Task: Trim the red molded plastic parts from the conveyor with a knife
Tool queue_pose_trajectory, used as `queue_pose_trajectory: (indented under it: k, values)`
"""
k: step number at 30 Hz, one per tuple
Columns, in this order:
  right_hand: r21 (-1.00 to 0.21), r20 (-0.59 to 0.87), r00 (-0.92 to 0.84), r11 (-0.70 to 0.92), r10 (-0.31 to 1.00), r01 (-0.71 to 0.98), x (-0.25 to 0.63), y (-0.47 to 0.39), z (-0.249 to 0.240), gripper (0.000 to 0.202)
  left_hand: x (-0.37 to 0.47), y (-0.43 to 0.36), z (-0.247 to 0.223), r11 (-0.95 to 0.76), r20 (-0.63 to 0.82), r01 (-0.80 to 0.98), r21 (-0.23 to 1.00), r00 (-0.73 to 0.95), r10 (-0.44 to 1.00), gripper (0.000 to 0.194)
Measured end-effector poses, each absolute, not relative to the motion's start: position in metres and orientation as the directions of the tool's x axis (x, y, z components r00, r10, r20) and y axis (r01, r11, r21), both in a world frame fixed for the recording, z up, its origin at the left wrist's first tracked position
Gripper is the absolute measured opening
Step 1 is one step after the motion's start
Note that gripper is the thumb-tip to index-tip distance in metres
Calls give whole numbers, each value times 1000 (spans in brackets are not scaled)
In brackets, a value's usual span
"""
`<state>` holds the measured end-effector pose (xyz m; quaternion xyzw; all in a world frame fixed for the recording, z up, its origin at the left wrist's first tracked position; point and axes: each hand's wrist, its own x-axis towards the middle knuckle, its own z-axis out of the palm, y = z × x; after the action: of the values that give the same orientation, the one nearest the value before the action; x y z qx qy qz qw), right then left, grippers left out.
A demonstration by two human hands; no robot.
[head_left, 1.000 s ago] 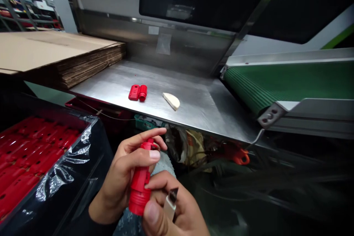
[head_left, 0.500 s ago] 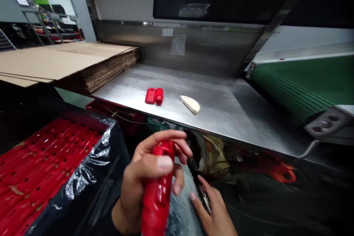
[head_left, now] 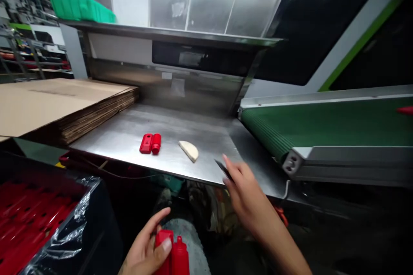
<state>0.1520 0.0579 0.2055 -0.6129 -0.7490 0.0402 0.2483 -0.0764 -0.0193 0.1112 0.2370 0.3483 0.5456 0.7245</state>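
Observation:
My left hand (head_left: 146, 247) holds a glossy red plastic part (head_left: 180, 258) low in the view, its thumb across the part. Over the front edge of the metal table (head_left: 209, 129), my right hand (head_left: 240, 187) grips a thin dark blade-like tool (head_left: 223, 169) that points up and left. Another red part (head_left: 150, 143), made of a flat piece and a round one side by side, lies on the table. To its right is a cream half-moon piece (head_left: 189, 150). Neither hand touches these two.
Stacked cardboard (head_left: 64, 99) covers the table's left end. A dark, plastic-lined box (head_left: 97, 219) of red parts stands lower left. On the right is a green conveyor (head_left: 322, 122); a green bin (head_left: 80, 8) sits on the upper shelf.
The view has tilted up and turned right. My right hand has risen to the table edge with the blade-like tool. My left hand and its red part now sit lower in view.

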Motion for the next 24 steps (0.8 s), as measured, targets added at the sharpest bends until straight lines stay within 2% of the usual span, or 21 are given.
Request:
queue_pose_trajectory:
  k: [2,5,8,11,14,17,20,22,24]
  values:
    - [-319,332,-101,212,938,924,141,115,231,47,-77,-19,105,303,-253,-645,701,172,952,58]
    - [-265,320,-108,198,941,944,121,172,239,39,-81,-24,115,316,-295,-655,687,146,944,57]
    - [-231,349,-72,160,935,960,100,187,230,40,-87,-29,130,280,-324,-663,695,59,944,47]
    - [-261,309,-48,133,950,956,84,183,226,34,-91,-33,135,196,-295,-741,643,-3,956,39]
    - [-372,241,-41,131,970,919,77,171,226,26,-93,-34,132,132,-281,-823,552,-35,959,27]
    - [-563,287,38,137,957,815,74,129,221,22,-95,-33,128,87,-291,-860,502,-74,954,19]
    - [-791,300,154,155,941,592,61,56,195,27,-95,-30,129,53,-286,-887,458,-91,954,20]
    - [-912,214,210,118,954,392,46,11,165,33,-93,-28,130,63,-284,-897,438,-71,956,25]
    - [-975,134,245,84,960,204,31,-19,136,33,-90,-28,131,72,-276,-891,447,-61,959,29]
